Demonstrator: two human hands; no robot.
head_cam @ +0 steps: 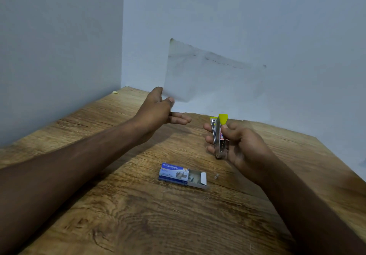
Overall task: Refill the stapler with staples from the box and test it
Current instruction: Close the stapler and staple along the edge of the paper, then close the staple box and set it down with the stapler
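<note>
Two hands above wooden table [138, 215]. Left hand [158, 110] pinches corner of paper sheet [213, 84], held upright. Right hand [237, 145] closed around stapler [219, 136], yellow end up. Staple box [178, 174] lies open on table, near stapler.

I see a wood-grain table [138, 215] filling the lower frame, pale blue walls [257, 17] meeting in a corner above, and a small yellowish scrap [115, 92] at the left wall's base.
</note>
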